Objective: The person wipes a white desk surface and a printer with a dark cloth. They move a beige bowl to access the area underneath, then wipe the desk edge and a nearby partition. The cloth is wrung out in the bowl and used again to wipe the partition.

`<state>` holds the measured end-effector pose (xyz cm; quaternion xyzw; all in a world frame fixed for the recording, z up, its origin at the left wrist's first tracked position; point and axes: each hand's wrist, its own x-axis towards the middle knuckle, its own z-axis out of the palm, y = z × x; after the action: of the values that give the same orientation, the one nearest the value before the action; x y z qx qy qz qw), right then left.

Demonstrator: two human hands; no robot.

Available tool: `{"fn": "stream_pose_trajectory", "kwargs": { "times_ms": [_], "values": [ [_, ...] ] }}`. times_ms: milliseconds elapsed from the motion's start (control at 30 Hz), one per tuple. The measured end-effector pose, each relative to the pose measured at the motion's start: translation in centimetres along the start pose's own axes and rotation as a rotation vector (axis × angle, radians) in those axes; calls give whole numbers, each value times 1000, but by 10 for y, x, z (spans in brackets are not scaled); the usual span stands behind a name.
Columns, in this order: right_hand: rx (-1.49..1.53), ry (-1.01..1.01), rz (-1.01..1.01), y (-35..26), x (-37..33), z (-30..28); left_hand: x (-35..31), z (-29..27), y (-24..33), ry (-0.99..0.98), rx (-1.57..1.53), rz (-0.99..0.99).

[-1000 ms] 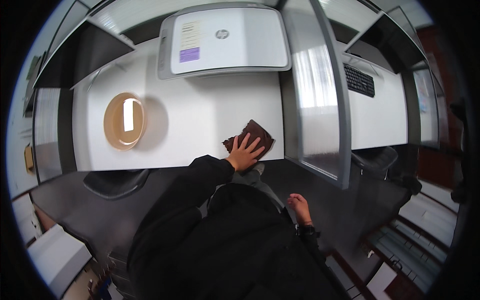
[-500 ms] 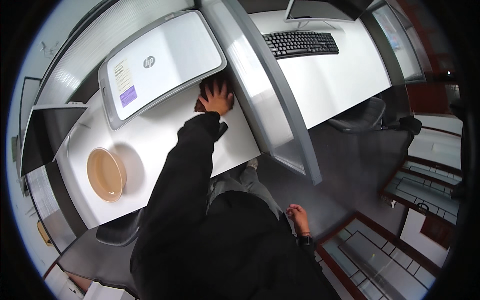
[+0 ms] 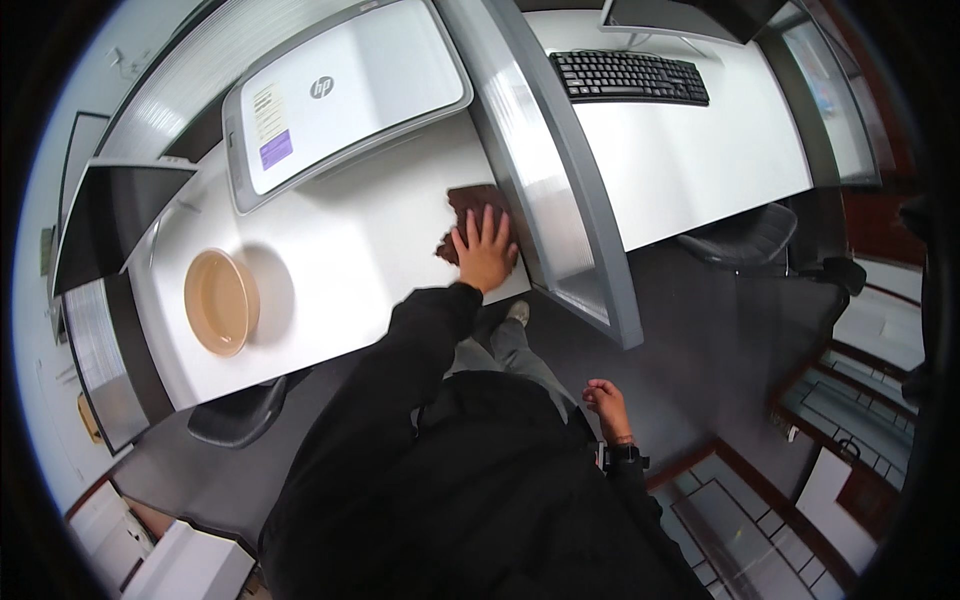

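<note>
My left hand (image 3: pixel 485 251) lies flat on a dark brown cloth (image 3: pixel 472 199), fingers spread, near the right end of the white desk (image 3: pixel 350 240). Part of the cloth sticks out past the fingers, toward the printer side and to the left. Over the floor at my right side hangs my right hand (image 3: pixel 607 408), its fingers loosely curled with nothing visible in them. A black watch sits on that wrist. Beyond the cloth stands a white and grey printer (image 3: pixel 350 90). A round tan basin (image 3: pixel 220 303) rests on the left part of the desk.
A grey-framed translucent partition (image 3: pixel 565 160) rises just right of my left hand. Behind it another desk holds a black keyboard (image 3: pixel 630 78) and a monitor. A black monitor (image 3: pixel 115 220) stands at the left, and a dark chair (image 3: pixel 238 413) is tucked by the desk's front edge.
My left hand and the cloth have come from beside the printer's near right corner toward the desk's front edge. The view has shifted a little. My right hand still hangs at my side.
</note>
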<state>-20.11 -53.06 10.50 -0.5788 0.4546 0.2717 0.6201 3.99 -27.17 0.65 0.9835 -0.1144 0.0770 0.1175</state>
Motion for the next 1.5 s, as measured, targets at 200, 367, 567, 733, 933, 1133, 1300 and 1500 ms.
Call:
{"fn": "stream_pose_trajectory", "kwargs": {
  "times_ms": [200, 367, 567, 733, 933, 1133, 1300, 1500],
  "values": [
    [-105, -55, -49, -27, 11, -1, -63, -30, 33, -147, -129, -27],
    [-171, -91, -66, -40, 13, -2, -77, -44, 29, -163, -163, -38],
    [-220, -101, -96, -53, 13, 12, -71, -49, 4, -115, -181, -17],
    [-284, -158, -106, -66, 19, 51, -55, -48, -53, -77, -71, -147],
    [-357, -216, -112, -75, 23, 106, -44, -51, -159, -64, -3, -341],
    [-409, -193, -94, -86, 21, 149, -33, -59, -252, -12, 76, -491],
    [-493, -206, -136, -100, 22, 177, -5, -59, -284, -44, 31, -641],
    [-561, -194, -202, -111, 19, 193, -4, -58, -285, -34, 17, -640]
  ]
}}
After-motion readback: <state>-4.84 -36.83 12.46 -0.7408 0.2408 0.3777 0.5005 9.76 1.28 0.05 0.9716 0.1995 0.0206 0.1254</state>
